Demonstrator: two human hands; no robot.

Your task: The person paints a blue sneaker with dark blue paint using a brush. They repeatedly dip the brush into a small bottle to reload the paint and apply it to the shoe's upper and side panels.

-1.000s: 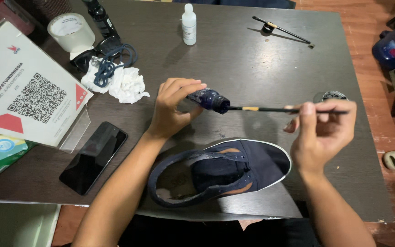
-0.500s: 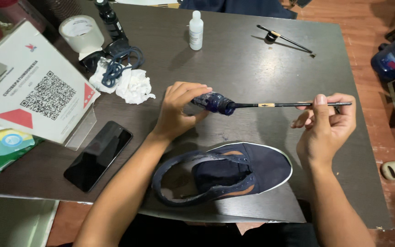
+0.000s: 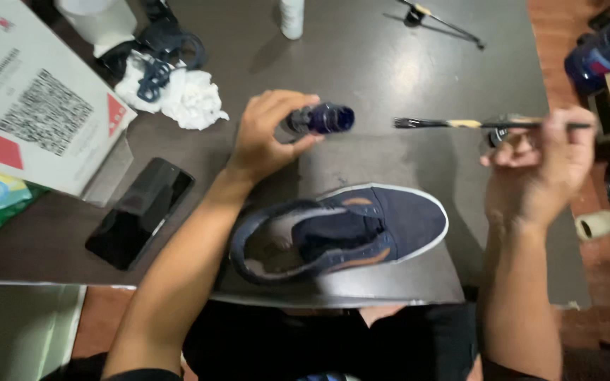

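Note:
My left hand (image 3: 266, 134) grips a small dark blue bottle (image 3: 323, 118), held on its side with the open mouth facing right. My right hand (image 3: 541, 166) pinches a thin paintbrush (image 3: 460, 124) by its dark handle, bristles pointing left, a short gap away from the bottle's mouth. Below both hands a navy slip-on shoe (image 3: 340, 233) with a white sole and tan trim lies on the dark table (image 3: 383, 63), toe to the right.
A black phone (image 3: 140, 212) lies left of the shoe. A white box with a printed code (image 3: 33, 113) sits at far left, crumpled white tissue (image 3: 181, 99) and dark cords beside it. A white bottle (image 3: 292, 15) and another brush (image 3: 439, 20) lie at the far edge.
The brush has come out of the bottle and my right hand has drawn it to the right. The view has moved closer to the table.

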